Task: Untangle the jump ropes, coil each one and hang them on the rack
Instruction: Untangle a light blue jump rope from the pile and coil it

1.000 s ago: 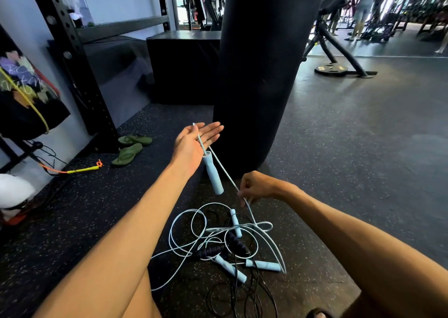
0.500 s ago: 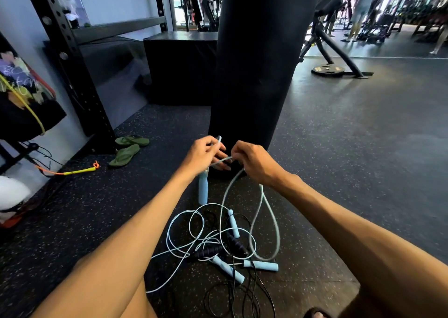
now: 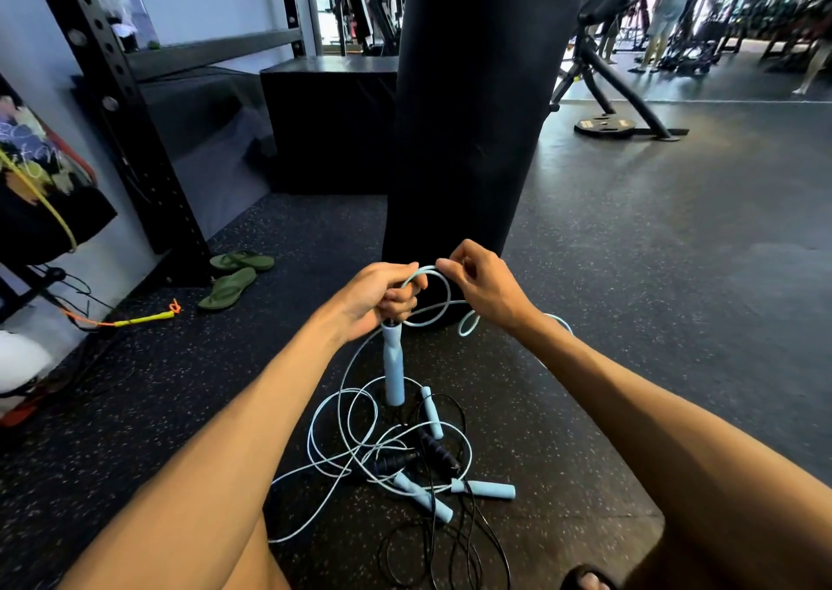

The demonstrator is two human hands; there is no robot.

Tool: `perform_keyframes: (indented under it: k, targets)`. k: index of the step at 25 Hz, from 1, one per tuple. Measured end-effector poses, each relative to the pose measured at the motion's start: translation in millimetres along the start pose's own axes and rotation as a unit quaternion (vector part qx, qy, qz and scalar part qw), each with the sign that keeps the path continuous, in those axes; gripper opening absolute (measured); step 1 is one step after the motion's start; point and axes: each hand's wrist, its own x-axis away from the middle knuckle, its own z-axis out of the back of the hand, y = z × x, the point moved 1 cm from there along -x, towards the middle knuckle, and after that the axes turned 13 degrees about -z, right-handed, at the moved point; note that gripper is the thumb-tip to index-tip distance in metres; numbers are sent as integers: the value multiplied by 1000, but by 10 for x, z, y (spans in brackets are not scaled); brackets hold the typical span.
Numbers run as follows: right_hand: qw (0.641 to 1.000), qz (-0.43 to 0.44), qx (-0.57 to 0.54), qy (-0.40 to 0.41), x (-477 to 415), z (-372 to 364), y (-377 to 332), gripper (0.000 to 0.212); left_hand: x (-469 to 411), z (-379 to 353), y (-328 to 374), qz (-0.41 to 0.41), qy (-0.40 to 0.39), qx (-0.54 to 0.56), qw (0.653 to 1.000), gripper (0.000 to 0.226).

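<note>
Pale blue thin-cord jump ropes [image 3: 360, 436] lie knotted w/ a black cord rope [image 3: 450, 558] on the speckled rubber floor [image 3: 630, 319]. Cord looks light, springy, prob slippery; best grabbed at handles. Tall black punching bag [image 3: 472, 117] stands right behind, black steel rack [image 3: 135, 130] off left. Left hand [image 3: 378, 297] clenches 1 hanging blue handle [image 3: 393, 364] plus a loop; right hand [image 3: 486, 288] pinches cord. 2 green flip-flops [image 3: 234, 274] near the rack.
</note>
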Motion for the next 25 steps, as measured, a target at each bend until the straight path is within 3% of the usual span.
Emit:
perform_keyframes:
  k: [4,7,13,16,17,21,25]
  targets:
    - [993,-75,-70,-61,18,-29,10,30,-12,-32,42,-25,20,112,993,27]
    - [988,-91,-51,-110,34,-60,30,26,-27,-27,42,-41,39,157,986,25]
    - [987,-75,36,-141,26,-129,209,17,-44,4,67,-50,76,170,981,29]
    - [973,-121,-7,-195,75,-149,225,3,-58,38,54,-61,95,198,974,29]
    - [967,-135,-27,-216,94,-163,212,11,-68,53,48,-64,109,201,971,30]
    - [955,-193,-19,-225,87,-197,283,49,-102,226,15,-70,253,190,946,35]
    - [950,-208,127,-198,74,-176,477,48,-91,485,-8,-84,372,200,903,40]
